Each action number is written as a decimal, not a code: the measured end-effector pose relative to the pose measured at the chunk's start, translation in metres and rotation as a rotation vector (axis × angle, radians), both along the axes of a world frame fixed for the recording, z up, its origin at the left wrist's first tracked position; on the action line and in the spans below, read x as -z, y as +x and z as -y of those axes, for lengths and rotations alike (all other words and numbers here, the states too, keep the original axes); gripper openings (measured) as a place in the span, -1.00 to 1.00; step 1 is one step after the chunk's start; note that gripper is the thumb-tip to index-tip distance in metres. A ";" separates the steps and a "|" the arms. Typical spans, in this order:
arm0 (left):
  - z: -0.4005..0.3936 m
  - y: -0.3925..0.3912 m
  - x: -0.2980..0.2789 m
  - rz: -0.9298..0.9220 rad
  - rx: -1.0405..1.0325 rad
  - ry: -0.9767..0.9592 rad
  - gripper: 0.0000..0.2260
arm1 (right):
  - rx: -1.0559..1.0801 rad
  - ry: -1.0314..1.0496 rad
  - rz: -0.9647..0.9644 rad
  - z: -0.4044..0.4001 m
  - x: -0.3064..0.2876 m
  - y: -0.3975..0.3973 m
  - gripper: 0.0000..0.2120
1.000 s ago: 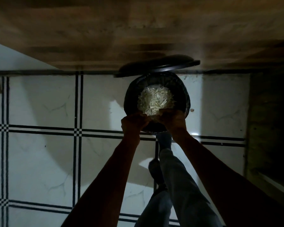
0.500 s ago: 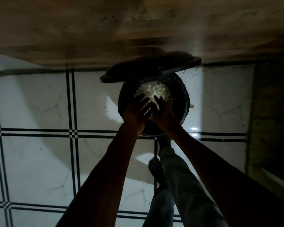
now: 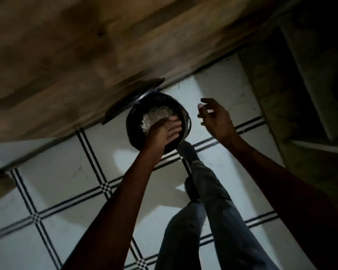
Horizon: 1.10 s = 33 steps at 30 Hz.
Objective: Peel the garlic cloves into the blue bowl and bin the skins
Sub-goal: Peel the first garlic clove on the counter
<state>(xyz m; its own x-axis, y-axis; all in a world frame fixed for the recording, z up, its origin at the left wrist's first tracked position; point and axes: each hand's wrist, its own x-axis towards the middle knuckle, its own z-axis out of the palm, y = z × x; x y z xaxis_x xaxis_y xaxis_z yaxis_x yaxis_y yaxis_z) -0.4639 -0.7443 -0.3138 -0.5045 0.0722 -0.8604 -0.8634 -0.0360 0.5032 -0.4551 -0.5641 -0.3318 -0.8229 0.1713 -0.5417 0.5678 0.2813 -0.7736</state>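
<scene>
Left hand (image 3: 164, 131) reaches over the open mouth of the black bin (image 3: 185, 121), its fingers straight and spread, lying just at the edge of the pale heap of garlic skins (image 3: 156, 116) inside; it grips nothing. Right hand (image 3: 216, 117) hangs in the air just beside the bin's right rim, apart from it, fingers loosely bent and holding nothing. Skins fill the far part of the bin. Its lid (image 3: 133, 100) stands tilted up at the back, against the wooden cabinet front (image 3: 70, 55). One foot (image 3: 187, 151) in grey trousers rests at the bin's base on the white tiled floor (image 3: 53, 172) with black line borders. No writing or label can be read in the dim light.
</scene>
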 end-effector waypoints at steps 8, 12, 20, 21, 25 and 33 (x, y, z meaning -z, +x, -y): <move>-0.153 0.037 -0.212 -0.400 0.479 0.000 -0.79 | 0.281 0.155 -0.224 -0.147 -0.229 0.133 -0.65; -0.254 0.097 -0.302 -0.570 0.710 0.080 -0.79 | 0.513 0.287 -0.318 -0.215 -0.320 0.234 -0.69; -0.442 0.265 -0.374 -0.723 1.098 0.267 -0.88 | 0.985 0.376 -0.363 -0.345 -0.416 0.459 -0.66; -0.464 0.288 -0.375 -0.741 1.148 0.279 -0.88 | 1.033 0.387 -0.355 -0.359 -0.419 0.487 -0.66; -0.537 0.356 -0.371 -0.801 1.292 0.271 -0.91 | 1.170 0.458 -0.286 -0.405 -0.409 0.577 -0.75; -0.653 0.440 -0.359 -1.069 1.541 0.070 -0.77 | 1.206 0.435 -0.174 -0.494 -0.388 0.676 -0.74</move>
<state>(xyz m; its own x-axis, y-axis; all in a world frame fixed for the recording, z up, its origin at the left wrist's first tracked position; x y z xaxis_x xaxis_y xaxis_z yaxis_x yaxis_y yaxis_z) -0.0237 -0.0911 0.0448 -0.2236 0.9439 -0.2429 0.4821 0.3237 0.8141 0.2213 -0.0697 0.0561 -0.0806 0.9843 -0.1567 0.5396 -0.0891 -0.8372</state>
